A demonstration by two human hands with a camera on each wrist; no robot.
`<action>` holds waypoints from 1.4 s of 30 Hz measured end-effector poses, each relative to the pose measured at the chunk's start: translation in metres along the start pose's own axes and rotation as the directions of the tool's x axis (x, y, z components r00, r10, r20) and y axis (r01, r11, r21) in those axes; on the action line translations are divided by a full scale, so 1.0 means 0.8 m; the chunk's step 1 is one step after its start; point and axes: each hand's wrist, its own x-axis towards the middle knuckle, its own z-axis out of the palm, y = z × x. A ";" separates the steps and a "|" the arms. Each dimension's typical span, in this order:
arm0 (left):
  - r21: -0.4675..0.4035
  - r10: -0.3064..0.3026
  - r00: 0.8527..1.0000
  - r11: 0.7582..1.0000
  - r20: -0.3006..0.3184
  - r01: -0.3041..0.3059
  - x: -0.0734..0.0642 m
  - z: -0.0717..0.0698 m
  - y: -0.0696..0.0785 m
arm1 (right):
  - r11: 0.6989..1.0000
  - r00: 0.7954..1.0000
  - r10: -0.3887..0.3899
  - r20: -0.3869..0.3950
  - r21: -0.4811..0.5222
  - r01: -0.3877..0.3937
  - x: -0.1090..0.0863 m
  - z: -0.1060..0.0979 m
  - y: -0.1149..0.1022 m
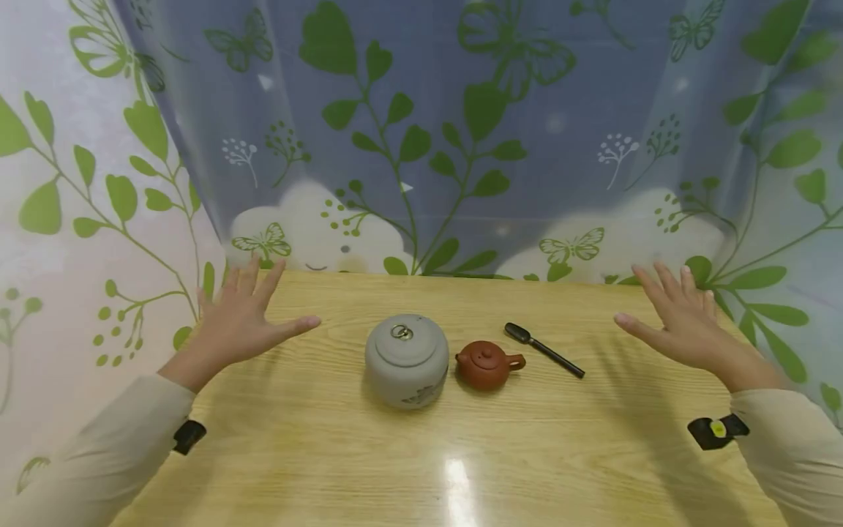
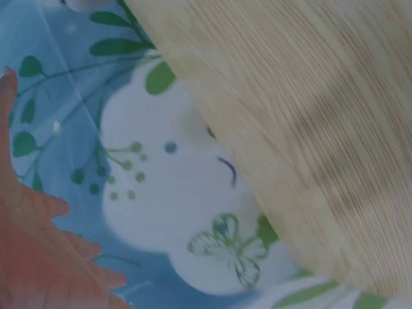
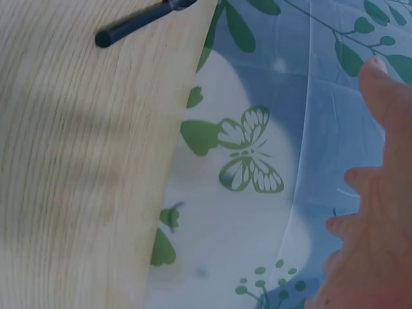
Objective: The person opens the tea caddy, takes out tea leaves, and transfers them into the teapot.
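Observation:
A grey lidded jar (image 1: pixel 403 377) with a small metal ring on its lid stands upright mid-table. Just right of it sits a small reddish-brown teapot (image 1: pixel 484 375), lid on, spout toward the jar and handle to the right. A dark scoop (image 1: pixel 552 356) lies slantwise beyond the handle; its dark handle end also shows in the right wrist view (image 3: pixel 135 24). My left hand (image 1: pixel 244 322) hovers left of the jar, fingers spread, holding nothing. On the other side my right hand (image 1: pixel 681 329) is raised right of the scoop, fingers spread and holding nothing.
All three objects stand on a light wooden table (image 1: pixel 316 468). A printed curtain (image 1: pixel 421 146) with leaves and butterflies hangs along the table's back edge and continues at both sides. Dark straps (image 1: pixel 716 432) circle the wrists by beige sleeves (image 1: pixel 790 439).

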 end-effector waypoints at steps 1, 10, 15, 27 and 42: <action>-0.024 0.007 1.000 1.000 -0.004 -0.007 0.000 0.000 0.006 | 1.000 1.000 -0.009 -0.006 0.012 0.009 0.001 0.001 -0.002; -0.344 0.116 0.992 0.930 -0.049 -0.126 0.004 0.012 0.089 | 0.981 0.997 -0.075 -0.025 0.177 0.078 0.005 0.022 -0.033; -0.479 0.169 0.983 0.859 -0.073 -0.183 0.007 0.026 0.142 | 0.970 0.996 -0.082 -0.044 0.227 0.090 0.007 0.044 -0.056; -0.620 0.200 0.975 0.755 -0.095 -0.215 0.004 0.068 0.258 | 0.903 0.985 -0.117 -0.130 0.398 0.160 0.008 0.102 -0.096; -0.763 -0.001 0.992 0.639 -0.123 -0.094 -0.024 0.180 0.314 | 0.831 0.978 -0.145 -0.147 0.518 0.201 0.022 0.125 -0.107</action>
